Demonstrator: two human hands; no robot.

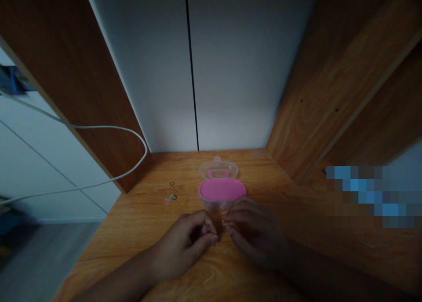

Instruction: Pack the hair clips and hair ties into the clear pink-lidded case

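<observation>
My right hand (253,234) pinches a small pale elastic ring (224,223) between its fingertips, just in front of a clear plastic box (221,201). The box holds a pink disc-like insert (222,189), and its clear hinged lid (218,170) lies open behind it. My left hand (184,245) is curled beside the right, with fingertips closed and nothing visible in them. Left of the box lie several tiny rubber bands (170,200), pink and dark, and a single dark band (172,183) sits farther back.
The wood-grain desktop (158,267) is enclosed by wooden side panels (316,100) and a white back panel (148,73). A white cable (108,127) loops outside the left panel. A pixelated patch covers part of the right side.
</observation>
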